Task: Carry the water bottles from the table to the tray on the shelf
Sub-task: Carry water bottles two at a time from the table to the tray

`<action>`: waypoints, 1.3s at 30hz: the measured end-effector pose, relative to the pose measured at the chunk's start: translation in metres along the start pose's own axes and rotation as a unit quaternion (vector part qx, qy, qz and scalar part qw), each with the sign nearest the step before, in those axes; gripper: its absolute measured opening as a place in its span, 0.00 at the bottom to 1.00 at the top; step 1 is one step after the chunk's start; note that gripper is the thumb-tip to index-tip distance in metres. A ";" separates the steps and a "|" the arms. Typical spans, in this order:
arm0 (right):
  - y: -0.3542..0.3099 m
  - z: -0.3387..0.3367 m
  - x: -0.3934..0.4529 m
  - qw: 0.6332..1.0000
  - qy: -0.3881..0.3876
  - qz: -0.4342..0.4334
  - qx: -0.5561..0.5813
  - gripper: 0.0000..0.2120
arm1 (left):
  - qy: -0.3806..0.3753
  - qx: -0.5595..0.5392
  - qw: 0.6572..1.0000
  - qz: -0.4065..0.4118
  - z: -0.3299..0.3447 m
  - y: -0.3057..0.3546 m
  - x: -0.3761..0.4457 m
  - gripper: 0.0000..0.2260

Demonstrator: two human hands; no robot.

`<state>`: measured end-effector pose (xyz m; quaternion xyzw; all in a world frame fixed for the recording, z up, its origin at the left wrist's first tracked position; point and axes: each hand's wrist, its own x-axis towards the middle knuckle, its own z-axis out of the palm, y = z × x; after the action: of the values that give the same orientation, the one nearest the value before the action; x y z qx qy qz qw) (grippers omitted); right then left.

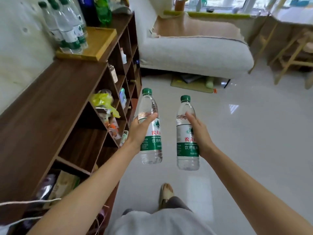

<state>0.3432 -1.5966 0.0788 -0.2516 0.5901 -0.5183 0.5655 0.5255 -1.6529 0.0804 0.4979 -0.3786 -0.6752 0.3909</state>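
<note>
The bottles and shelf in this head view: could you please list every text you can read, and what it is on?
"农夫" in red, cut off by the thumb: left bottle label, in left hand.
"饮用纯": same label, white on green.
"农夫", "饮用纯净": right bottle label, in right hand.
"PURIFIED…" line, fine print: too small.
Tray bottles, shelf items: unreadable.

Dark wood shelf (pixel 55 102) runs along left of frame. On its top, upper left: shallow wooden tray (pixel 100 43) with a cluster of green-capped water bottles (pixel 66 29) upright at its left end. Right part of the tray bare. Cubbies below hold assorted clutter.
</note>
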 end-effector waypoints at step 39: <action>-0.318 0.378 0.715 0.849 -0.460 -0.177 -0.191 0.18 | 0.605 0.072 0.740 0.283 -0.097 0.334 0.586 0.22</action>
<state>0.4350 -2.4585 0.1399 -0.6645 0.2953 -0.3115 0.6117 0.5531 -2.3309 0.1394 0.6985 -0.2334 -0.0604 0.6738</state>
